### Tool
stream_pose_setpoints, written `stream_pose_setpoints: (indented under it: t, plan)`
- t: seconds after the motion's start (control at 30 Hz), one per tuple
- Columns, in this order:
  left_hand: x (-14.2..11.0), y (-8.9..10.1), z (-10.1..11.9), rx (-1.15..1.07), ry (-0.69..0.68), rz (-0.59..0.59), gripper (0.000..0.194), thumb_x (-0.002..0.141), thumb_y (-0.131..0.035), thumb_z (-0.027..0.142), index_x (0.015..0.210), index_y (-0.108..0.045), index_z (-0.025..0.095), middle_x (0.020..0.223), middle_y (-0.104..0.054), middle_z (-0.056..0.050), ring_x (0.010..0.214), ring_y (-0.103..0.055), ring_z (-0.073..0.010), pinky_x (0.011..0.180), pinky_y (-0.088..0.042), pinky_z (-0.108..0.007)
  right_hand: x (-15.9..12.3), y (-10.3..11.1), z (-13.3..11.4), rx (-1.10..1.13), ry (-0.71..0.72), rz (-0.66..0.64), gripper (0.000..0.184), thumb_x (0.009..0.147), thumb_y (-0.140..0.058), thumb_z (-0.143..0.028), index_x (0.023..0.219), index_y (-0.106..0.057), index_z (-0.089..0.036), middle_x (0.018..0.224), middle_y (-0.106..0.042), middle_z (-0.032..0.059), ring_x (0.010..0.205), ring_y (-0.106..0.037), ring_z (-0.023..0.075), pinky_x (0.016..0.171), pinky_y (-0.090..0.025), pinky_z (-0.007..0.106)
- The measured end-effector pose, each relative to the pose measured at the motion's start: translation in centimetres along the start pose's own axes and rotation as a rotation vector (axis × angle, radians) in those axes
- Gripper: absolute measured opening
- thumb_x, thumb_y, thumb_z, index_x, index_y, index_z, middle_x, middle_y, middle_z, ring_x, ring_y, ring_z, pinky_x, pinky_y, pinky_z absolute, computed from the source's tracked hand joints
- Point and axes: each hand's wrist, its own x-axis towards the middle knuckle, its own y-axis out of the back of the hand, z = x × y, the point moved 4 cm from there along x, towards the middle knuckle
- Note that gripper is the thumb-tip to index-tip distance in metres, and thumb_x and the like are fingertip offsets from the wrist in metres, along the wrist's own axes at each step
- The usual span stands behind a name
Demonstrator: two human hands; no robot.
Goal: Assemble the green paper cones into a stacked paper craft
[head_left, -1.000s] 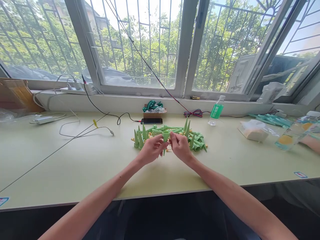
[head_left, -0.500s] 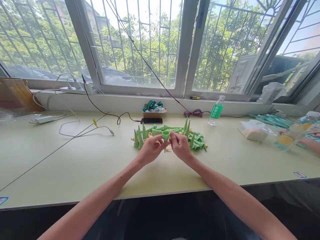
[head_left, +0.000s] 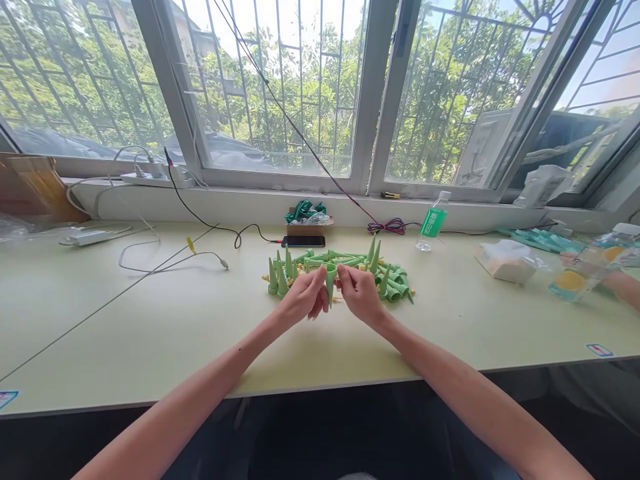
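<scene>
Between my two hands, above the table, a green plastic cone (head_left: 330, 285) is held with its hollow wide end up and its tip down. My left hand (head_left: 305, 293) pinches it from the left near the rim. From the right, the fingertips of my right hand (head_left: 357, 290) close on the same rim; whether they hold another small part is hidden. Behind the hands lies a pile of green cones (head_left: 395, 283) mixed with small yellowish pieces. Several cones (head_left: 281, 275) stand upright, tips up, at the left of the pile.
Behind the pile are a black phone (head_left: 303, 241) and a small cardboard box (head_left: 306, 230) with green wrapping. A bottle (head_left: 433, 221) and a tissue pack (head_left: 507, 260) stand to the right. White cables (head_left: 165, 267) lie left. Another person's hand (head_left: 623, 287) shows at the right edge.
My left fingers have shifted from around the cone's body up to its rim, exposing more of the pointed tip. My right hand stays nearly in place.
</scene>
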Motion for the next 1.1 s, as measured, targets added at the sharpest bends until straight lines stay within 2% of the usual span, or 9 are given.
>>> stream_pose_setpoints:
  t: [0.13, 0.3, 0.63, 0.9, 1.1]
  plan:
    - [-0.07, -0.08, 0.21, -0.017, 0.069, -0.03, 0.08, 0.091, -0.021, 0.07, 0.05, -0.056, 0.01, 0.048, -0.057, -0.008, 0.034, -0.047, -0.009, 0.035, -0.035, -0.022, -0.09, -0.09, -0.17, -0.008, 0.019, -0.021, 0.046, 0.098, -0.036, -0.044, 0.061, -0.045, -0.019, 0.054, -0.053, -0.0005, 0.047, -0.044, 0.01, 0.049, -0.032, 0.024]
    - [-0.22, -0.08, 0.37, -0.055, 0.095, -0.041, 0.085, 0.088, -0.018, 0.074, 0.05, -0.058, 0.01, 0.051, -0.058, -0.009, 0.036, -0.048, -0.01, 0.038, -0.036, -0.023, -0.14, -0.09, -0.31, -0.019, 0.035, -0.035, 0.044, 0.098, -0.037, -0.042, 0.061, -0.043, -0.02, 0.054, -0.051, -0.0011, 0.047, -0.041, 0.01, 0.049, -0.031, 0.024]
    - [-0.22, -0.06, 0.4, -0.094, 0.14, -0.055, 0.077, 0.09, -0.027, 0.069, 0.053, -0.059, 0.01, 0.052, -0.058, -0.009, 0.038, -0.049, -0.0109, 0.04, -0.037, -0.024, -0.16, -0.01, -0.36, -0.026, 0.038, -0.046, 0.046, 0.098, -0.035, -0.044, 0.06, -0.041, -0.02, 0.053, -0.047, -0.0015, 0.048, -0.039, 0.0101, 0.049, -0.031, 0.025]
    - [-0.19, -0.12, 0.2, -0.154, 0.142, -0.078, 0.066, 0.088, -0.035, 0.069, 0.066, -0.057, 0.011, 0.056, -0.063, -0.01, 0.043, -0.054, -0.0131, 0.04, -0.04, -0.023, -0.15, 0.02, -0.05, -0.043, 0.031, -0.048, 0.045, 0.099, -0.036, -0.044, 0.062, -0.044, -0.019, 0.055, -0.049, -0.0012, 0.048, -0.039, 0.0101, 0.05, -0.03, 0.025]
    - [-0.1, 0.02, -0.2, -0.208, 0.117, -0.083, 0.057, 0.088, -0.04, 0.067, 0.083, -0.055, 0.012, 0.075, -0.068, -0.011, 0.045, -0.056, -0.0123, 0.039, -0.041, -0.023, -0.16, 0.05, -0.05, -0.042, 0.02, -0.049, 0.046, 0.099, -0.035, -0.045, 0.061, -0.044, -0.019, 0.055, -0.049, -0.001, 0.049, -0.04, 0.0104, 0.05, -0.03, 0.025]
